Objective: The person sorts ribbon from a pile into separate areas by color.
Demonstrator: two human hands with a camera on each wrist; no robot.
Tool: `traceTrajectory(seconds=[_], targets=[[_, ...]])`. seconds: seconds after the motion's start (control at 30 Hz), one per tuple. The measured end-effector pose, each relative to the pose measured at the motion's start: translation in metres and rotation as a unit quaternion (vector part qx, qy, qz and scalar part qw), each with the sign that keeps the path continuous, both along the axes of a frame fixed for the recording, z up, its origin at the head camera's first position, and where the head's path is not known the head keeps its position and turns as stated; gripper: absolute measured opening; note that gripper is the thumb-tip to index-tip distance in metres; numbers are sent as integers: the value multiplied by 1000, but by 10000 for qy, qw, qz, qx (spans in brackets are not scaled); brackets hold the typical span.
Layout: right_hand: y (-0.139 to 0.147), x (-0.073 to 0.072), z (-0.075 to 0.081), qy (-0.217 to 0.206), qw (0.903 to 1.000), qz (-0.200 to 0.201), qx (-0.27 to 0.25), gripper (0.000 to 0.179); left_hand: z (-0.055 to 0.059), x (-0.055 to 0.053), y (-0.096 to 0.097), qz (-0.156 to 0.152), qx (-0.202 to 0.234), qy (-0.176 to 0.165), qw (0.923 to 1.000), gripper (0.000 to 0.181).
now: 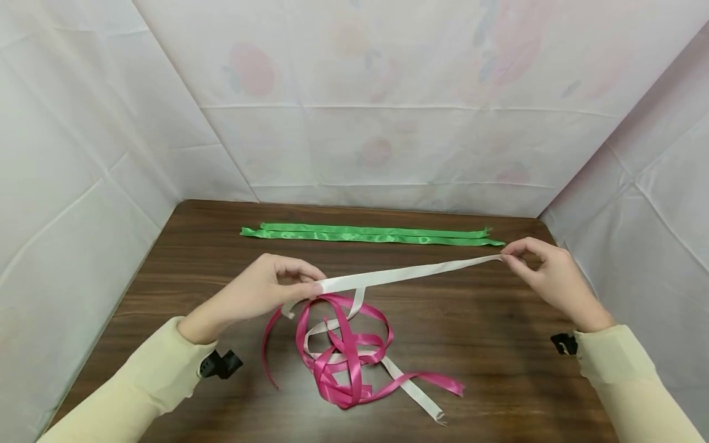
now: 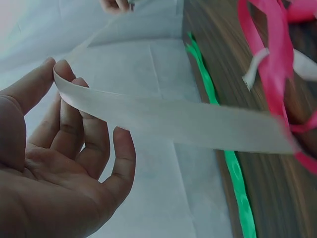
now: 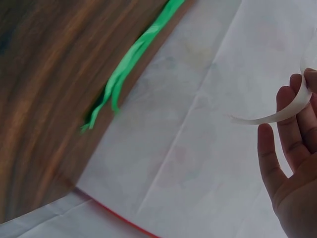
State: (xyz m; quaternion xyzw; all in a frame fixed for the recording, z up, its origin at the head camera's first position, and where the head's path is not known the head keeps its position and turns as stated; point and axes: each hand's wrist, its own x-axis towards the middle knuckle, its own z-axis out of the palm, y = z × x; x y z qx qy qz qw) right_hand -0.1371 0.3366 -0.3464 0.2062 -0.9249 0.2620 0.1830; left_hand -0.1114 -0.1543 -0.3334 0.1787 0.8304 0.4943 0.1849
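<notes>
A white ribbon (image 1: 410,272) stretches between both hands above the table, its right end a little higher in the head view. My left hand (image 1: 277,283) pinches it between thumb and fingertips; from there the ribbon (image 2: 173,124) runs down toward the pile. With thumb and index finger my right hand (image 1: 548,277) pinches the other end, and a short tail (image 3: 252,120) hangs past the fingers in the right wrist view. Below the left hand lies a loose tangle of pink ribbon (image 1: 349,351), with another white length (image 1: 412,391) woven through it.
Two green ribbons (image 1: 360,234) lie straight, side by side, along the back of the dark wooden table (image 1: 498,369). White patterned cloth (image 1: 376,141) hangs behind the table and at both sides.
</notes>
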Motion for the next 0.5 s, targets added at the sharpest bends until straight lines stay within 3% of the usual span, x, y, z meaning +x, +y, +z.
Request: traceTrajectory(seconds=[0.27, 0.5], targets=[[12, -10, -20, 51, 9998, -109, 132, 19, -15, -26, -29, 321, -540, 279, 9976, 24], [19, -19, -32, -228, 9989, -298, 279, 12, -28, -44, -51, 585, -1014, 698, 9907, 27]])
